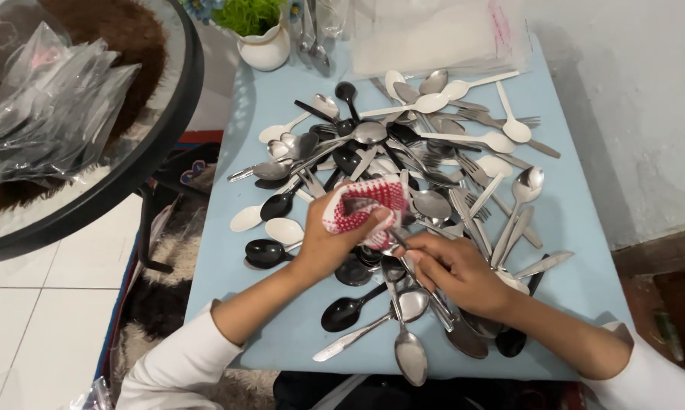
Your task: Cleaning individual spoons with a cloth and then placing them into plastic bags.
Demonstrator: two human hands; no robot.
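My left hand (329, 241) grips a red-and-white checked cloth (366, 206), which is wrapped around the upper end of a metal utensil. My right hand (458, 272) holds that same utensil (420, 279) by its handle, just below the cloth. Both hands hover over a big heap of cutlery (426, 156): metal spoons, forks and knives mixed with white and black plastic spoons. It lies spread across a light blue table (570, 228). Which kind of utensil is in the cloth I cannot tell.
A white pot with a green plant (260, 34) stands at the table's far left corner, and clear plastic bags (433, 34) lie at the far edge. To the left is a round glass table (160, 144) with more clear bags (50, 106). A white wall runs along the right.
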